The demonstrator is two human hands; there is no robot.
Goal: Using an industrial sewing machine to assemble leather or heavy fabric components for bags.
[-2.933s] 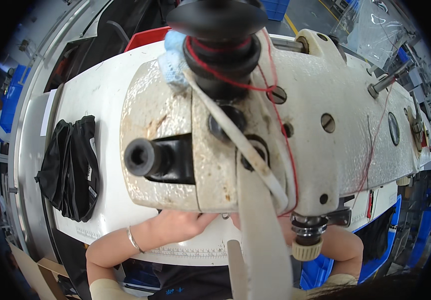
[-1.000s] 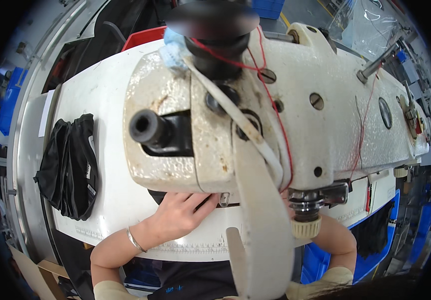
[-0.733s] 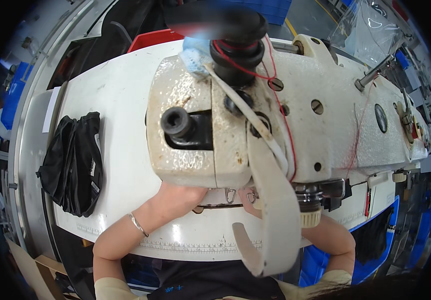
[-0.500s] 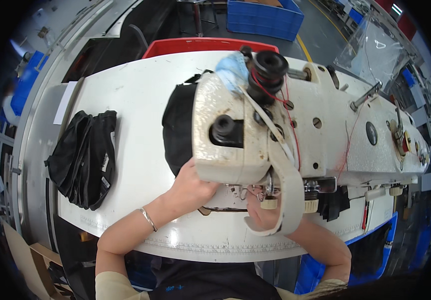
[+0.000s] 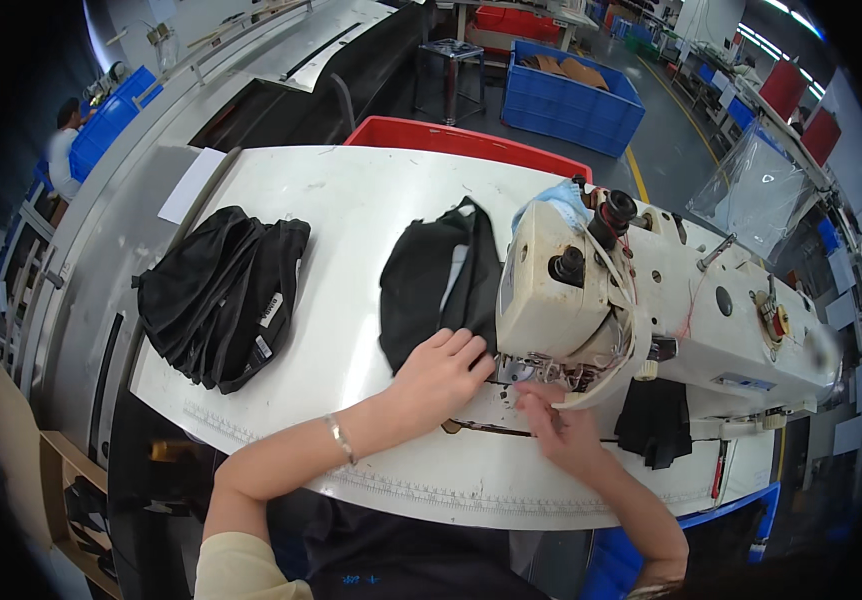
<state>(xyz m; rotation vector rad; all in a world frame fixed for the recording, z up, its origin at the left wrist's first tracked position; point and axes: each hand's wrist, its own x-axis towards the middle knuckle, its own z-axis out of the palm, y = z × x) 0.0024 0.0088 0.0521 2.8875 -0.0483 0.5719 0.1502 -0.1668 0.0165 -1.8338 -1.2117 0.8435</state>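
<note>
Right now the left hand (image 5: 441,368) lies open and flat on the black fabric piece (image 5: 438,285), pinning it at nine o'clock of the sewing machine (image 5: 641,310) head, while the right hand (image 5: 563,425) pinches the cloth's edge under the needle to guide it.

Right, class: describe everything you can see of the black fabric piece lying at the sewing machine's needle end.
The black fabric piece looks like soft, matte cloth, folded and creased, with a paler strip showing along its middle. It lies flat on the white table, its right edge running under the head of the cream sewing machine. The left hand rests on its lower edge.
</note>
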